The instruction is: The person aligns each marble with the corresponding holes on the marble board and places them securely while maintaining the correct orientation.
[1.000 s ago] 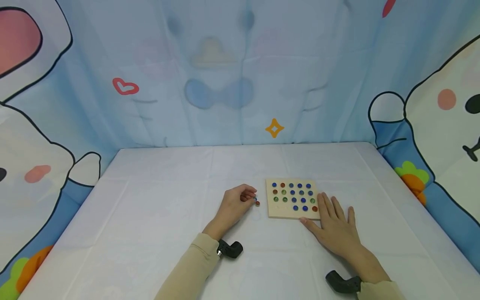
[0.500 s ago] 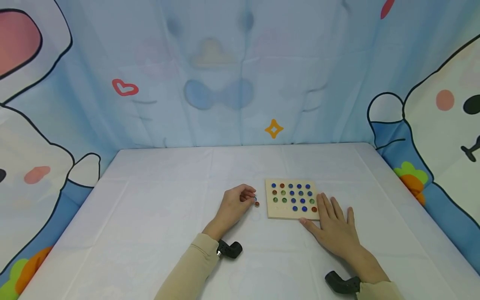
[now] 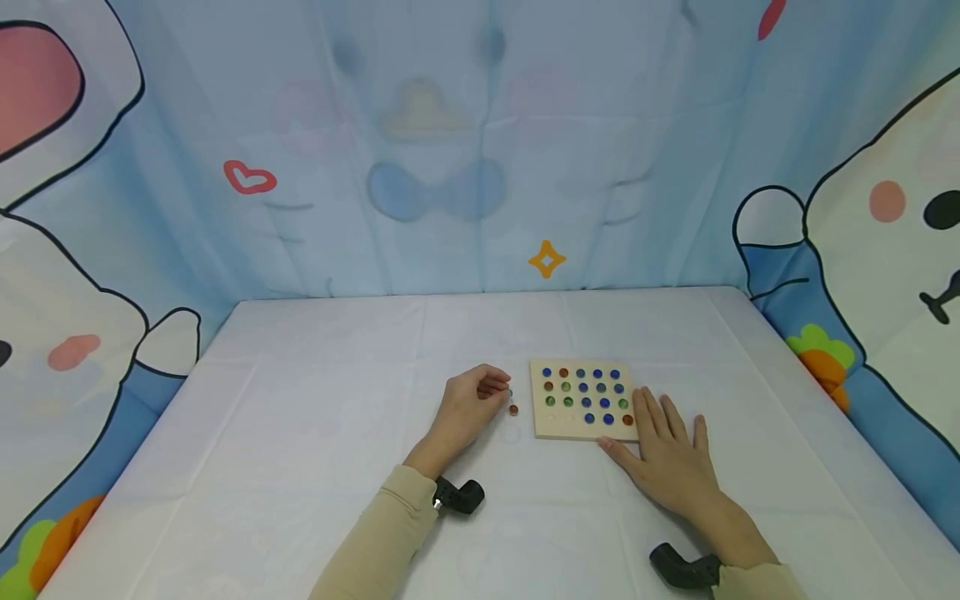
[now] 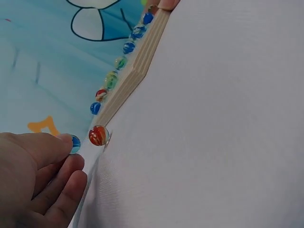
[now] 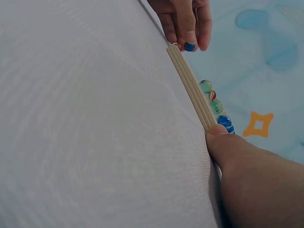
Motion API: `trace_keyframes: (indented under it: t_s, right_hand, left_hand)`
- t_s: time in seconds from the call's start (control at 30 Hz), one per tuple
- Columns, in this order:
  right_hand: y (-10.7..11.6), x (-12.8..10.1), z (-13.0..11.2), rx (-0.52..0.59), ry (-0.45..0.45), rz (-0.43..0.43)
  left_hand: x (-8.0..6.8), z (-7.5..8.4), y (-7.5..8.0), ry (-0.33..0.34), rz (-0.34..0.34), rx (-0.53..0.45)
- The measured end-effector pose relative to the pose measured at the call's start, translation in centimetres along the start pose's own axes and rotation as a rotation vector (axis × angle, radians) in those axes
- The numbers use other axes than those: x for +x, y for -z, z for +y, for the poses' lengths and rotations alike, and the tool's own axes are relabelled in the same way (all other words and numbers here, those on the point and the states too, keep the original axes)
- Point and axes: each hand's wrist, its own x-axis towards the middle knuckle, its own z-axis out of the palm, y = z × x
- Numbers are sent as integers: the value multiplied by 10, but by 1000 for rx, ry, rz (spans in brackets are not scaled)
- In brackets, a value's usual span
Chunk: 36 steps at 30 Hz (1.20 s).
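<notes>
Between thumb and fingertip my left hand [image 3: 468,407] pinches a blue marble [image 4: 76,144], just left of the wooden board. An orange-red marble [image 3: 513,410] lies on the cloth beside those fingers, apart from the board. The pale wooden board [image 3: 555,427] bears rows of blue, green and red marbles in its hollows; two hollows at its front left corner show bare. My right hand [image 3: 671,458] rests with fingers spread along the board's right edge, its thumb touching the front right corner. In the right wrist view the thumb [image 5: 219,130] presses the board's side.
A white cloth [image 3: 337,383] covers the table. Behind it hangs a blue curtain [image 3: 435,242] with cartoon figures. Each wrist wears a black camera mount, the left one [image 3: 461,497] near the table's middle and the right one [image 3: 682,567] near the front.
My left hand has risen slightly with the blue marble, drawing a little away from the orange-red marble. My right hand and the board stay in place; the head view shifts slightly.
</notes>
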Motion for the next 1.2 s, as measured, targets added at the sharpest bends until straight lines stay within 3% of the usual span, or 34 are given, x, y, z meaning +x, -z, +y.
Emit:
trace_keyframes:
  t_s: [0.63, 0.87, 1.2]
  right_hand:
    - [1, 2, -2, 4, 7, 5]
    - [1, 3, -1, -2, 4, 3]
    - [0, 3, -3, 3, -2, -8]
  left_hand:
    - [6, 13, -3, -2, -10, -46]
    - [9, 19, -11, 18, -50, -130]
    - [10, 26, -24, -49, -80, -69]
